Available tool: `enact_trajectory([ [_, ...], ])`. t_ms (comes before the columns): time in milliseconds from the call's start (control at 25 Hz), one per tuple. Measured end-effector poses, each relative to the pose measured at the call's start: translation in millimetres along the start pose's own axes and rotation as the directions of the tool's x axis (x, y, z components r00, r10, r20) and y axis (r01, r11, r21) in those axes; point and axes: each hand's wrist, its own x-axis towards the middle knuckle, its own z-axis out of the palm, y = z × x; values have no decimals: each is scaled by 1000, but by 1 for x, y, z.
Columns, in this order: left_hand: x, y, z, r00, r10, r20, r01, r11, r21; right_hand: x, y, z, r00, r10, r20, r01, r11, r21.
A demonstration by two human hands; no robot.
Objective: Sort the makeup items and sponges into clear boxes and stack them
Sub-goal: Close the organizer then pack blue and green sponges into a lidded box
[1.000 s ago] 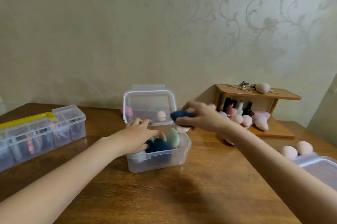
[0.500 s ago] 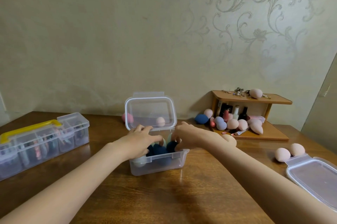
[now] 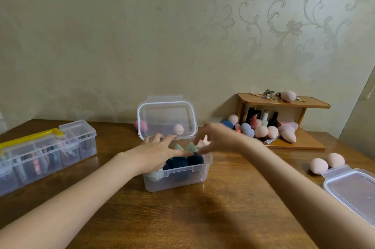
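Left hand [image 3: 156,153] lies over the open clear box [image 3: 176,177], fingers [image 3: 168,138] straight and spread, tips at the back rim, thumb out toward the sponges; holds nothing. Right hand [image 3: 217,137] hovers above the box's right back corner, blurred, fingers [image 3: 199,139] loosely curled and hanging apart, nothing in them.

Clear box sits mid-bench, hinged lid [image 3: 167,119] standing upright behind it. Inside: dark blue sponges [image 3: 187,160] at the front, two pale green sponges [image 3: 189,147] behind them, a whitish-green one [image 3: 155,175] low at the front left corner, a peach sponge [image 3: 204,143] at the right back, partly hidden by the right hand.

Behind the lid on the bench [image 3: 182,218]: a pink sponge [image 3: 141,125] to the left, a peach sponge [image 3: 178,128] seen through the lid.

Far left: long divided clear organizer [image 3: 44,153] with yellow handle [image 3: 30,138], lid closed, compartments hold small colourful items, too blurred to name.

Right back: wooden two-tier shelf [image 3: 284,104]. Top tier carries a peach sponge [image 3: 288,95] and small metal jewellery bits [image 3: 267,94]. Lower tier holds makeup bottles [image 3: 263,118] standing upright, with a heap of pink, peach and blue sponges [image 3: 261,131] in front, spilling onto the bench.

Right edge: second clear box with lid on [image 3: 353,190], partly cut off by the frame; two peach sponges [image 3: 326,163] touching each other just behind its near corner.
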Motion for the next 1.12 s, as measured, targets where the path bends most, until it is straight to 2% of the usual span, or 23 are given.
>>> enact_trajectory([
  [80,3,3,0,1000,18,-5,-18,1000,-20,9,39,-12,966,134,-220,-115,989,96],
  [120,6,4,1,1000,26,-12,-26,999,-29,16,59,-12,932,210,-296,-196,978,76],
  [160,8,5,3,999,37,-24,-37,999,-28,23,77,-9,913,272,-304,-281,960,16],
  [240,12,8,4,997,59,-44,-60,998,-30,33,99,1,915,372,-154,-397,897,-193],
  [320,15,10,5,996,67,-54,-68,998,-15,41,106,12,914,406,-15,-383,849,-365],
  [440,18,6,7,995,79,-54,-77,996,33,53,113,29,906,424,-21,-389,810,-439],
  [520,19,5,10,995,82,-59,-78,995,54,57,121,39,925,378,-30,-328,758,-565],
  [600,20,5,11,997,62,-46,-60,997,52,57,122,40,942,328,-66,-307,766,-565],
  [680,19,6,11,998,44,-37,-42,998,45,54,111,29,929,285,-237,-353,877,-326],
  [720,19,8,10,998,38,-41,-36,998,43,50,101,21,886,292,-360,-351,930,-111],
  [760,18,9,9,998,36,-44,-34,999,42,43,90,10,836,322,-445,-283,947,155],
  [800,17,11,8,998,35,-43,-33,999,42,33,78,-2,816,370,-444,-172,888,426],
  [840,16,11,7,998,37,-43,-35,999,42,19,63,-13,847,396,-354,-72,745,663],
  [880,15,10,8,998,40,-40,-38,998,47,5,48,-22,919,343,-193,-28,547,837],
  [920,16,8,9,998,51,-41,-48,998,50,-7,34,-27,974,226,-18,-70,378,923],
  [960,15,8,8,996,69,-49,-66,996,58,-18,22,-28,988,80,134,-152,283,947],
  [1040,17,9,8,998,39,-48,-37,998,46,-21,6,-15,923,-220,315,-259,250,933],
  [1080,18,10,7,999,-10,-39,9,1000,-20,-18,0,-7,881,-311,357,-269,290,918],
  [1120,19,10,7,998,-62,-16,60,990,-127,-14,-8,1,860,-339,382,-270,334,903],
])
